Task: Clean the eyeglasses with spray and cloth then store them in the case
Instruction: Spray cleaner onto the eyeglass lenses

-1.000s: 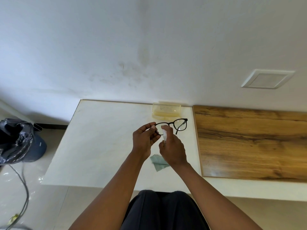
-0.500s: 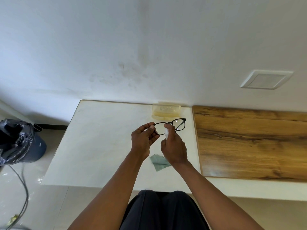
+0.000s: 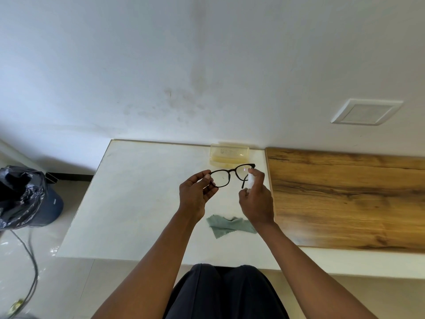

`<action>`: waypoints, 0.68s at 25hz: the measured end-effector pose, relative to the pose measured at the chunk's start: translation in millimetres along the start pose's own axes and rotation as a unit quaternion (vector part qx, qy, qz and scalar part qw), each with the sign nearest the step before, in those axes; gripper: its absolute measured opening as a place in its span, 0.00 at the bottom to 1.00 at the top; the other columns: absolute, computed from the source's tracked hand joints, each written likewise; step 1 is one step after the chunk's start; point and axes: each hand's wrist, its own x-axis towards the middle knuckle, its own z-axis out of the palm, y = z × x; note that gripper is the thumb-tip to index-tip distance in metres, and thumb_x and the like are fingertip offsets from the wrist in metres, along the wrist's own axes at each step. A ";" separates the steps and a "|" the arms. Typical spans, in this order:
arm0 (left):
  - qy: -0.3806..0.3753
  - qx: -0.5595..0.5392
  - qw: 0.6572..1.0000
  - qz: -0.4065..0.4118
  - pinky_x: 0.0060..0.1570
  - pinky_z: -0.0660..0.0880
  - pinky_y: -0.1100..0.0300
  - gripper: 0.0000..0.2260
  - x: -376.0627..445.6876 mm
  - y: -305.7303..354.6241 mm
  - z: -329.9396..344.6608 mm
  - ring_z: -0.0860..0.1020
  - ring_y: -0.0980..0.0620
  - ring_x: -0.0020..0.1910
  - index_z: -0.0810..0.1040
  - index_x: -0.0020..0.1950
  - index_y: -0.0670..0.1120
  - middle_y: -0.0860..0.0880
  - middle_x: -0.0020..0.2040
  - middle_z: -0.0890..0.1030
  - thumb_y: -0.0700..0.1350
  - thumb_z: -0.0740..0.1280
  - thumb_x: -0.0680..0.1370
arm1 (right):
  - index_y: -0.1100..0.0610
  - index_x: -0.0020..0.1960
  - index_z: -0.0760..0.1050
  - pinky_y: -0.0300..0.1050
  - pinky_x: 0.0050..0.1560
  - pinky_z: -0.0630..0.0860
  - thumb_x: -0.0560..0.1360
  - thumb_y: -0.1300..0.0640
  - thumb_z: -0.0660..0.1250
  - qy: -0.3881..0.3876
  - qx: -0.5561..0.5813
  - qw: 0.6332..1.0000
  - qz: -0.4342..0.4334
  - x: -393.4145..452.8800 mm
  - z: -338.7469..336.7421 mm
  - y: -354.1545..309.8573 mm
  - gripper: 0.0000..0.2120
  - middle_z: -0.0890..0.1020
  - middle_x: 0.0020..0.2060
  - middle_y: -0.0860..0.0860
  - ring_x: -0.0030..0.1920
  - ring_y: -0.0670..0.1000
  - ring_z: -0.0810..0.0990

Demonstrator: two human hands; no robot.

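At far left a bin (image 3: 25, 199) lined with a black bag stands on the floor, beside the white surface (image 3: 138, 203). Over that surface the left hand (image 3: 195, 194) pinches the left end of the black eyeglasses (image 3: 230, 176) between thumb and fingertips, holding them in the air. The frame's long axis runs left to right, tilting slightly upward toward the right, lenses facing the person — one temple arm hangs down at the right end. The right hand (image 3: 255, 201) is closed around a small white spray bottle (image 3: 251, 180), held upright just beside the right lens. Below the hands a grey-green cloth (image 3: 227, 226) lies crumpled on the surface. Behind the eyeglasses, against the wall, sits the translucent yellowish case (image 3: 230, 154). A wooden board (image 3: 345, 199) covers the right.
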 end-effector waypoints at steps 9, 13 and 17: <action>0.007 0.003 1.000 -0.002 0.46 0.79 0.56 0.06 1.3 0.3 0.2 0.76 0.48 0.37 0.79 0.50 0.41 0.44 0.37 0.76 0.35 0.63 0.77 | 0.57 0.62 0.64 0.41 0.34 0.67 0.68 0.69 0.62 0.030 0.008 1.000 -0.006 1.8 -0.5 8.1 0.24 0.81 0.39 0.60 0.35 0.60 0.80; 0.013 0.000 1.000 -0.004 0.42 0.80 0.58 0.06 3.3 1.0 -1.2 0.76 0.48 0.37 0.79 0.49 0.41 0.43 0.37 0.76 0.35 0.63 0.77 | 0.48 0.60 0.58 0.42 0.33 0.67 0.67 0.63 0.59 0.024 0.058 0.998 0.020 -0.3 2.0 17.0 0.25 0.77 0.35 0.54 0.30 0.55 0.74; 0.012 -0.008 1.000 -0.007 0.40 0.81 0.59 0.06 3.3 0.9 -2.7 0.76 0.48 0.37 0.79 0.49 0.41 0.43 0.37 0.76 0.35 0.63 0.77 | 0.46 0.62 0.54 0.50 0.46 0.75 0.64 0.60 0.56 0.001 0.110 0.991 0.073 -2.5 2.9 29.2 0.28 0.74 0.54 0.62 0.45 0.60 0.76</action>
